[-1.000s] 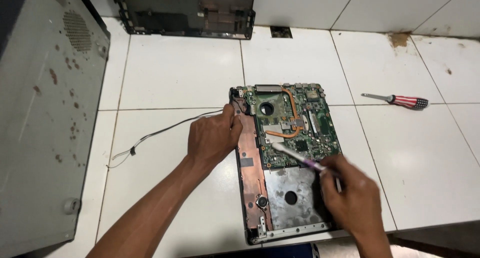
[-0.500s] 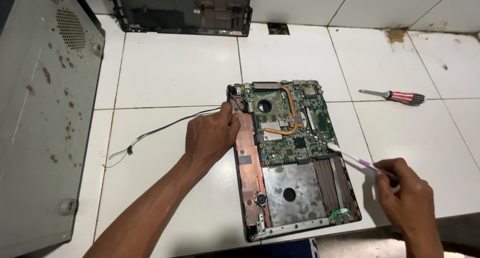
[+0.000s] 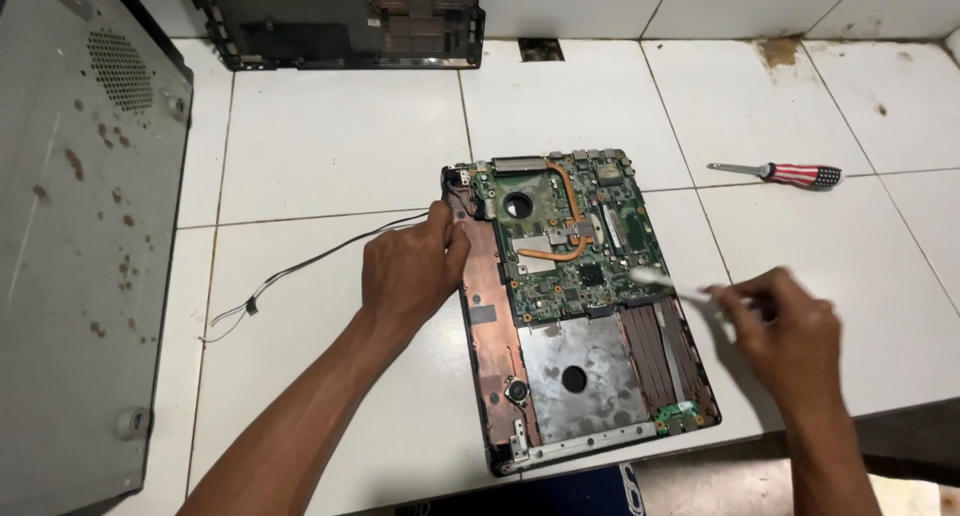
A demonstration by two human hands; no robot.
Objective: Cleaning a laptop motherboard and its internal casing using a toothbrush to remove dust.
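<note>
Two hands (image 3: pixel 410 271) work an opened laptop (image 3: pixel 575 306) on white tiles (image 3: pixel 330 146).

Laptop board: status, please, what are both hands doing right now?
Left hand steadies opened laptop at its left edge. Right hand holds brush, blurred, over motherboard. Nothing obstructing.
</note>
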